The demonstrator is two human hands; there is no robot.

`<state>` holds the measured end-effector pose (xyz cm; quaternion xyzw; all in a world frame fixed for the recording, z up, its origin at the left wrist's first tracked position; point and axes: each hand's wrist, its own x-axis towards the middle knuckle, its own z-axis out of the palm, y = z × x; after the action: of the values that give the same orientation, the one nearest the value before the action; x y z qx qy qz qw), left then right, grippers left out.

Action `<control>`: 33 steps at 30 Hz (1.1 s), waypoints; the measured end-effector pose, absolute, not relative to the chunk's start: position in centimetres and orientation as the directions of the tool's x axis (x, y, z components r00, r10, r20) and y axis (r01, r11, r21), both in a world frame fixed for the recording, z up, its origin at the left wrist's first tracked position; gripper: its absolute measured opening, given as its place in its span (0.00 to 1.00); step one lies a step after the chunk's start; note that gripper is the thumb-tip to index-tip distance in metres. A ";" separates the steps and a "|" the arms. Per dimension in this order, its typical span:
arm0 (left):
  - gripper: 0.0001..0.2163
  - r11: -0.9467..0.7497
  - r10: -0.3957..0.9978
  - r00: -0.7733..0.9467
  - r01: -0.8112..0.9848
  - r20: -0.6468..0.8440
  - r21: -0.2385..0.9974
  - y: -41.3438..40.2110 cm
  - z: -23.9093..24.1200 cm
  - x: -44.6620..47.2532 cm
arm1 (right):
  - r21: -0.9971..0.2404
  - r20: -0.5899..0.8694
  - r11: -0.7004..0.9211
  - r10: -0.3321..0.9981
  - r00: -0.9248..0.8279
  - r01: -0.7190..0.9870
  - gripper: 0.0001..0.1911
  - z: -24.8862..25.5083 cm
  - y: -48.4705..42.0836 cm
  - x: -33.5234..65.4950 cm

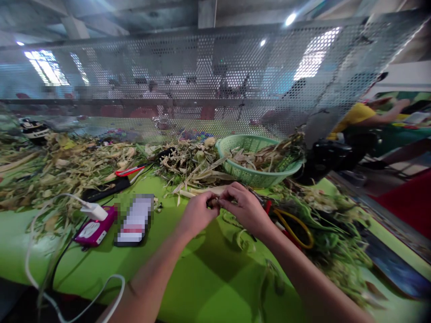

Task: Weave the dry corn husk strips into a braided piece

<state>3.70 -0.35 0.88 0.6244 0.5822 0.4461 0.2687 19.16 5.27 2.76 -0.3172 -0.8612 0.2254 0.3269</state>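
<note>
My left hand (pixel 197 214) and right hand (pixel 245 210) both pinch small piece (pixel 214 203) between them, above tabletop (pixel 202 291), near basket (pixel 251 176); two-sided hold likely steadies it. Phone (pixel 134 220) lies left, screen up, probably for easy glances.

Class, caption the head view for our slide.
Left hand and right hand pinch a small piece over a green table, near a perforated basket.
</note>
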 end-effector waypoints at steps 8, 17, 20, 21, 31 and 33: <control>0.05 -0.168 0.973 -0.057 0.480 0.222 0.861 -0.5 1.1 3.7 | -0.635 0.413 0.662 0.726 -0.551 0.398 0.06 3.1 5.0 19.0; 0.08 -0.184 0.970 -0.036 0.546 0.242 0.817 -0.6 1.1 3.8 | -0.607 0.378 0.672 0.714 -0.589 0.425 0.05 3.1 5.2 19.3; 0.08 -0.190 0.969 -0.024 0.570 0.247 0.800 -0.5 1.1 3.8 | -0.581 0.367 0.694 0.690 -0.624 0.426 0.05 3.3 5.1 19.4; 0.08 -0.193 0.968 -0.019 0.582 0.251 0.790 -0.5 1.1 3.8 | -0.563 0.369 0.709 0.675 -0.639 0.424 0.05 3.4 5.1 19.4; 0.06 -0.196 0.975 0.053 0.672 0.218 0.714 -0.4 0.9 3.4 | -0.231 0.416 0.828 0.559 -0.717 0.511 0.05 3.4 4.4 19.3; 0.06 -0.195 0.976 0.061 0.673 0.209 0.713 -0.4 1.0 3.4 | -0.178 0.422 0.833 0.546 -0.724 0.524 0.05 3.4 4.2 19.2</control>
<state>3.39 -0.41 0.97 0.6937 0.5945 0.3408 0.2220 19.24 4.16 3.44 -0.2883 -0.9281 0.0233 0.2346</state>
